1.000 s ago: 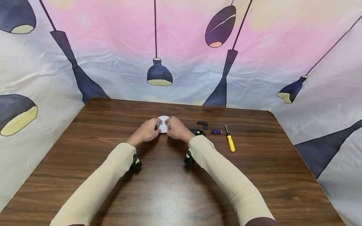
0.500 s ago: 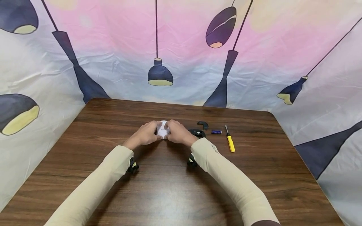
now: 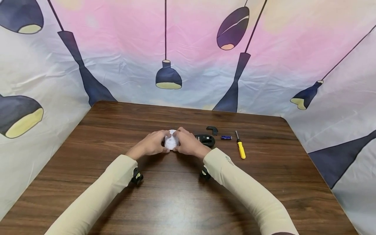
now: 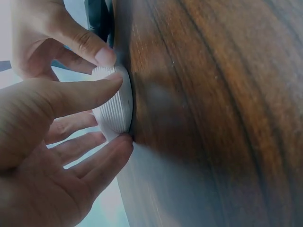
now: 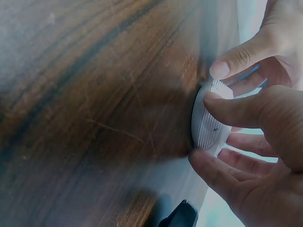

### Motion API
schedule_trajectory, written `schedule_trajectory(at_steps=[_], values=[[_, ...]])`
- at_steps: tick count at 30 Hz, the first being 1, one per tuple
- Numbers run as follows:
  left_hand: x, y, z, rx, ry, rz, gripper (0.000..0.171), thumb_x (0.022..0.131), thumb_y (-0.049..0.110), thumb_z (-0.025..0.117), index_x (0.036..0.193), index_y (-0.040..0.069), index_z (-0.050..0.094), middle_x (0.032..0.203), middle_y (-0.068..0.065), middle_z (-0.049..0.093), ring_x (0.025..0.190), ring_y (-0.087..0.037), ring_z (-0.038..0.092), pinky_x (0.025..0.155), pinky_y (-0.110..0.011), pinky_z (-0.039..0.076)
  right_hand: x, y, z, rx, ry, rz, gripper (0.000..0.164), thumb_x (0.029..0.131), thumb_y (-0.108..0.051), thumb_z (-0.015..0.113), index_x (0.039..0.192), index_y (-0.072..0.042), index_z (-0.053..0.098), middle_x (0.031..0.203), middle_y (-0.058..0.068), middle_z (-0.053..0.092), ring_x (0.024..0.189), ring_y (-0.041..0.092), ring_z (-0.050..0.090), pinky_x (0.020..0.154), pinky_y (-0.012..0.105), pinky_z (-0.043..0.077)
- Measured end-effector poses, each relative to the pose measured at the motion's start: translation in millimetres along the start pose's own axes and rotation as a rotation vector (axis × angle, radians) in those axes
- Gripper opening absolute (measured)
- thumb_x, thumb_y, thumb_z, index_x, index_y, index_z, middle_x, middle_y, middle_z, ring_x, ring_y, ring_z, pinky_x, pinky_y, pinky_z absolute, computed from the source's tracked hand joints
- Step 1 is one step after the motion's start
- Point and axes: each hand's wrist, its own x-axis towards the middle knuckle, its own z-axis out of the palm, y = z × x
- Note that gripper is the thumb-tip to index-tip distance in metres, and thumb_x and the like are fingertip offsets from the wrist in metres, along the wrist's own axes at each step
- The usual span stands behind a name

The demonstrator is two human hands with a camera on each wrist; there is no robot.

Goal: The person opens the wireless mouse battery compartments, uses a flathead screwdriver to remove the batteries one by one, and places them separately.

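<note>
A white round disc-shaped device (image 3: 171, 141) with a ridged rim sits at the tabletop between both hands. My left hand (image 3: 152, 143) grips its left side, thumb on the ridged edge (image 4: 112, 111) and the other fingers spread round the far side in the left wrist view. From the right, my right hand (image 3: 188, 142) holds the same device, its thumb pressing the rim and fingertips low at the edge in the right wrist view. The two thumbs lie close together on the near side of the device (image 5: 208, 125). Part of its face is hidden by the hands.
Just right of the right hand lies a black computer mouse (image 3: 206, 140), underside up. Beyond it are a curved black cover (image 3: 212, 130), a blue battery (image 3: 226, 137) and a yellow-handled screwdriver (image 3: 241, 149). The wooden table (image 3: 176, 202) ends at a printed cloth backdrop (image 3: 132, 78).
Both hands have drawn the white device a little nearer to me across the table, holding it throughout. More of the black mouse now shows beside the right hand.
</note>
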Motion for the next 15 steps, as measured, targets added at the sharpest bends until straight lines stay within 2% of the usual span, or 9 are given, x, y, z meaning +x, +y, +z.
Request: schedule_trajectory(at_steps=[3,7,11,15], values=[[-2.2,0.8,1.2,0.0,0.002,0.022,0.055,0.084,0.014,0.084,0.129,-0.005,0.058,0.127,-0.019,0.062,0.107,-0.032,0.06,0.093,-0.05,0.052,-3,0,1,0.007,0.002,-0.01,0.053,0.09,-0.018,0.08,0.134,0.003,0.058,0.135,0.016,0.055,0.104,0.023,0.06,0.083,0.032,0.057],[-4.7,2.4,2.8,-0.017,-0.001,0.02,0.058,0.083,0.014,0.086,0.13,-0.004,0.058,0.12,-0.016,0.063,0.102,-0.029,0.061,0.089,-0.046,0.053,-9,1,1,0.026,-0.01,-0.011,0.055,0.088,-0.018,0.082,0.134,0.002,0.057,0.135,0.017,0.058,0.106,0.024,0.062,0.083,0.033,0.057],[-9.0,4.5,4.8,-0.015,-0.001,0.021,0.063,0.082,0.015,0.087,0.135,-0.005,0.057,0.127,-0.017,0.062,0.103,-0.028,0.062,0.089,-0.046,0.055,-16,2,0,0.028,-0.02,-0.029,0.06,0.087,-0.021,0.083,0.136,0.001,0.056,0.135,0.016,0.058,0.111,0.024,0.062,0.087,0.035,0.057],[-12.2,6.6,7.6,-0.003,0.012,0.043,0.062,0.081,0.017,0.088,0.131,-0.005,0.059,0.134,-0.02,0.06,0.11,-0.032,0.061,0.095,-0.05,0.054,-23,5,1,0.024,-0.015,-0.061,0.062,0.085,-0.022,0.085,0.135,0.001,0.056,0.135,0.014,0.059,0.116,0.024,0.06,0.093,0.036,0.056]])
